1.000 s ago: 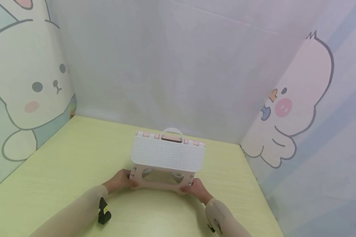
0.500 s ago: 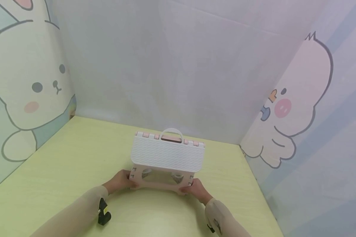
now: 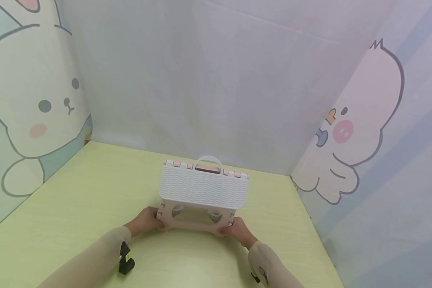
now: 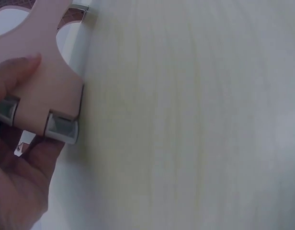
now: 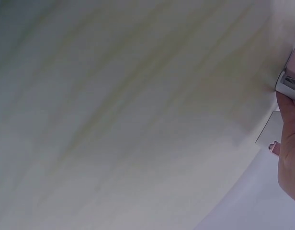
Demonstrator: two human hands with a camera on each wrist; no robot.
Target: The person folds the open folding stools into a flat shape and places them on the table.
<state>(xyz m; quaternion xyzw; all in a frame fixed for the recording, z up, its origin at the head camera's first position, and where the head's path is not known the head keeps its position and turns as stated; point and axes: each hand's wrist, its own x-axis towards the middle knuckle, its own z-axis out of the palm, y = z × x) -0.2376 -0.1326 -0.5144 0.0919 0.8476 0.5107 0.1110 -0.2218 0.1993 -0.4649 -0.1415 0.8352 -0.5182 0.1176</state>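
Observation:
A pink and white folding stool (image 3: 203, 186) stands on the table in the head view, with a textured white top panel and an arched white handle at its far edge. My left hand (image 3: 146, 220) grips the lower left corner of its pink leg panel. At the lower right corner, my right hand (image 3: 239, 231) holds the same panel. The left wrist view shows the thumb lying on the pink leg panel (image 4: 39, 72) and other fingers behind the hinged edge. In the right wrist view, only part of the right hand (image 5: 290, 148) and a stool corner (image 5: 289, 85) appear.
The stool stands on a pale yellow table (image 3: 187, 264). A plain grey-white curtain (image 3: 201, 88) hangs behind it. Side curtains carry a rabbit print (image 3: 32, 96) at the left and another cartoon animal (image 3: 367, 116) at the right. A black clip (image 3: 126, 259) sits at the left sleeve.

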